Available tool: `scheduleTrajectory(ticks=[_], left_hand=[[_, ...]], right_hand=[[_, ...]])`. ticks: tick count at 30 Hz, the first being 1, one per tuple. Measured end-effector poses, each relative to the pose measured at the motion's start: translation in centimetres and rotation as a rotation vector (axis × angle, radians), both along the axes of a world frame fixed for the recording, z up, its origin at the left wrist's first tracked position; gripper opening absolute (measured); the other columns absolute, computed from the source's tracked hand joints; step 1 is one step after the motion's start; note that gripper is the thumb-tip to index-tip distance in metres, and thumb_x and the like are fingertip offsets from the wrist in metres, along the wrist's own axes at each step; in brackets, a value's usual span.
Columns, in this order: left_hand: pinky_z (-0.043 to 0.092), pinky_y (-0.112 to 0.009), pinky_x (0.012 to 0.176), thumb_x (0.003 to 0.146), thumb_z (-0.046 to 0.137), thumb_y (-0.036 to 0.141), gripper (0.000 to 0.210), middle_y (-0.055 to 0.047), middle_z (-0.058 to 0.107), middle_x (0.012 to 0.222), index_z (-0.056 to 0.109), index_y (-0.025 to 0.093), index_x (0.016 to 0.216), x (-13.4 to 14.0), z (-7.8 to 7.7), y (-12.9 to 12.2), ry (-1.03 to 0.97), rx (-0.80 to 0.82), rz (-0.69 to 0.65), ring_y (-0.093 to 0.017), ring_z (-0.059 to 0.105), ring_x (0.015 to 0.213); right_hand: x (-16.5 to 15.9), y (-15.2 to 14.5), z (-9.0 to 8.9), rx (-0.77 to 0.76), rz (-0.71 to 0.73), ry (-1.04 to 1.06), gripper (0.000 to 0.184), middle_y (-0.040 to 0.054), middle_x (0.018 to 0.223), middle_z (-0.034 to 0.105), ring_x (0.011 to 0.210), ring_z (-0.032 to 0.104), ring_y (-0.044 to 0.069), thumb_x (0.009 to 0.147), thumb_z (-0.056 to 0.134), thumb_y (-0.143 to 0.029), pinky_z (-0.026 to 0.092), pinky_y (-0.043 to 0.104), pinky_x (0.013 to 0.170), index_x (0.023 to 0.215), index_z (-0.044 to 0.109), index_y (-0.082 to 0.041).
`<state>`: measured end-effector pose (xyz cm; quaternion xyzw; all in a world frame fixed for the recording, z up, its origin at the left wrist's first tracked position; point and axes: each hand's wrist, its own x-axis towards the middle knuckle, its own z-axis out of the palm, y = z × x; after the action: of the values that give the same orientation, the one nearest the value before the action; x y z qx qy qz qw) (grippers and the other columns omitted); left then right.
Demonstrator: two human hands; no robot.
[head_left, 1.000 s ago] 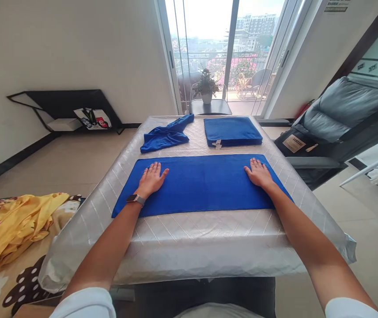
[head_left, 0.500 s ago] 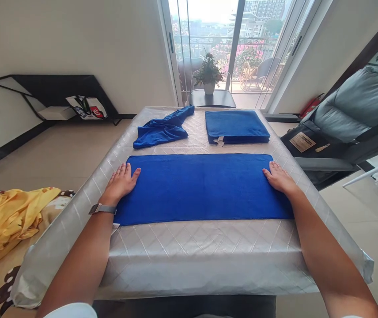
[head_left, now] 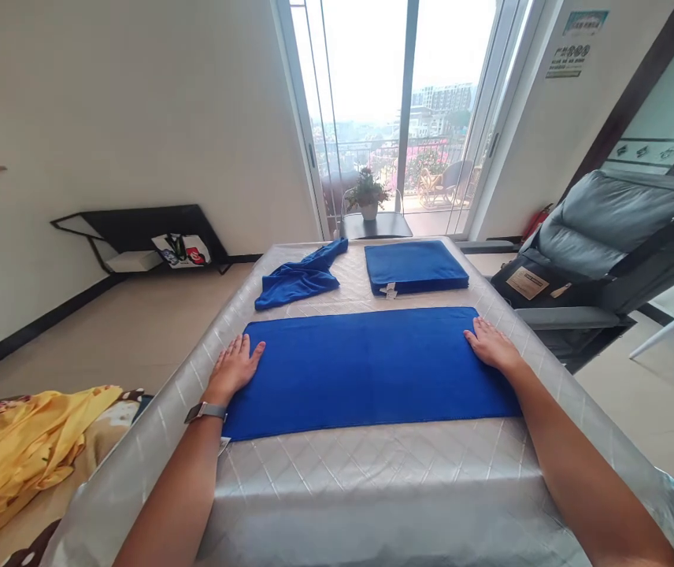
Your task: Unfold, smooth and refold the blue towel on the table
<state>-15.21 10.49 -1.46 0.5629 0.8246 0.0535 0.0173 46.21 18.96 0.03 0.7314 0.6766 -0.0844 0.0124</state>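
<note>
A blue towel (head_left: 361, 374) lies spread flat across the table in front of me, its long side running left to right. My left hand (head_left: 235, 364) rests flat on its left end, fingers stretched out. On the far right corner lies my right hand (head_left: 490, 343), also flat with fingers extended. A white label peeks out at the towel's near left corner. Beyond it, a crumpled blue towel (head_left: 301, 276) sits at the far left. A neat stack of folded blue towels (head_left: 416, 266) with white tags stands at the far right.
A silvery quilted cloth (head_left: 372, 472) covers the table. A grey recliner (head_left: 609, 244) stands to the right, yellow fabric (head_left: 30, 449) to the left. Past the far edge, a potted plant (head_left: 368, 197) sits on a chair before a glass sliding door. A black rack (head_left: 148, 228) is by the wall.
My view has tilted up, so everything sits lower in the picture. Both hands stay flat on the towel's ends, and the towels look unchanged.
</note>
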Motion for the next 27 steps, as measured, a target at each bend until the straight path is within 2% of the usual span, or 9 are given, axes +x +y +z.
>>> scheduleTrajectory(ticks=[8,11,13,15,17,19,21,24,27], left_hand=[[0.021,-0.047,0.13,0.104,0.022,0.056,0.082,-0.019,0.03,0.17,0.031,0.0,0.162,1.3,0.7,-0.3,0.007,0.019,0.062,-0.029,0.029,0.158],[0.024,-0.051,0.128,0.103,0.022,0.057,0.082,-0.023,0.034,0.167,0.036,-0.002,0.16,1.8,1.3,-0.2,0.017,0.03,0.159,-0.033,0.031,0.157],[0.026,-0.052,0.127,0.103,0.024,0.056,0.081,-0.026,0.036,0.165,0.04,-0.002,0.157,2.7,1.8,0.2,0.042,0.067,0.162,-0.035,0.033,0.156],[0.027,-0.051,0.126,0.104,0.028,0.054,0.078,-0.026,0.037,0.165,0.041,-0.001,0.157,4.4,2.5,1.0,0.065,0.086,0.063,-0.035,0.033,0.156],[0.027,-0.049,0.127,0.105,0.031,0.054,0.074,-0.023,0.038,0.165,0.043,0.004,0.157,7.1,3.3,2.2,0.069,0.077,-0.111,-0.033,0.033,0.156],[0.026,-0.046,0.128,0.106,0.032,0.054,0.07,-0.02,0.042,0.164,0.047,0.008,0.155,10.7,4.1,3.8,0.054,0.087,-0.294,-0.03,0.035,0.156],[0.028,-0.042,0.127,0.107,0.035,0.052,0.065,-0.019,0.045,0.163,0.05,0.009,0.154,14.6,4.6,5.4,0.031,0.132,-0.423,-0.028,0.039,0.154],[0.028,-0.037,0.127,0.108,0.036,0.046,0.058,-0.016,0.048,0.162,0.051,0.012,0.153,19.5,4.1,7.3,-0.029,0.189,-0.518,-0.025,0.041,0.152],[0.026,-0.038,0.128,0.11,0.032,0.044,0.059,-0.016,0.046,0.163,0.047,0.011,0.156,22.1,2.6,8.1,-0.106,0.173,-0.517,-0.024,0.038,0.154]], right_hand=[[-0.7,-0.6,-0.4,0.113,-0.058,0.003,0.065,0.0097,0.174,0.027,0.159,0.026,0.026,0.109,0.017,-0.039,0.021,0.047,0.13,0.166,0.031,-0.011],[-0.8,-0.9,-0.3,0.151,-0.068,0.011,0.066,0.0112,0.172,0.03,0.159,0.028,0.028,0.108,0.017,-0.038,0.021,0.05,0.13,0.164,0.033,-0.007],[-1.0,-0.9,-0.2,0.19,-0.048,0.013,0.065,0.0135,0.171,0.033,0.158,0.029,0.029,0.108,0.019,-0.037,0.022,0.05,0.13,0.162,0.037,-0.005],[-1.6,-0.9,-0.2,0.223,-0.005,0.017,0.064,0.0149,0.169,0.035,0.157,0.031,0.03,0.108,0.021,-0.036,0.024,0.05,0.129,0.161,0.04,-0.004],[-2.4,-0.8,-0.2,0.247,0.072,0.024,0.063,0.0148,0.168,0.037,0.157,0.032,0.029,0.107,0.023,-0.035,0.025,0.049,0.129,0.159,0.043,-0.006],[-3.4,-0.7,-0.5,0.267,0.168,0.033,0.061,0.0137,0.168,0.039,0.157,0.031,0.028,0.107,0.026,-0.034,0.025,0.048,0.129,0.158,0.046,-0.007],[-4.2,-0.7,-0.8,0.28,0.249,0.043,0.06,0.013,0.167,0.04,0.157,0.031,0.028,0.107,0.028,-0.034,0.025,0.048,0.129,0.158,0.047,-0.01],[-4.5,-0.7,-1.3,0.268,0.306,0.051,0.059,0.0136,0.167,0.041,0.157,0.032,0.027,0.107,0.028,-0.035,0.027,0.048,0.129,0.158,0.047,-0.01],[-4.0,-0.6,-1.6,0.226,0.331,0.04,0.06,0.0122,0.167,0.041,0.157,0.033,0.026,0.108,0.029,-0.039,0.027,0.046,0.129,0.16,0.044,-0.012]])
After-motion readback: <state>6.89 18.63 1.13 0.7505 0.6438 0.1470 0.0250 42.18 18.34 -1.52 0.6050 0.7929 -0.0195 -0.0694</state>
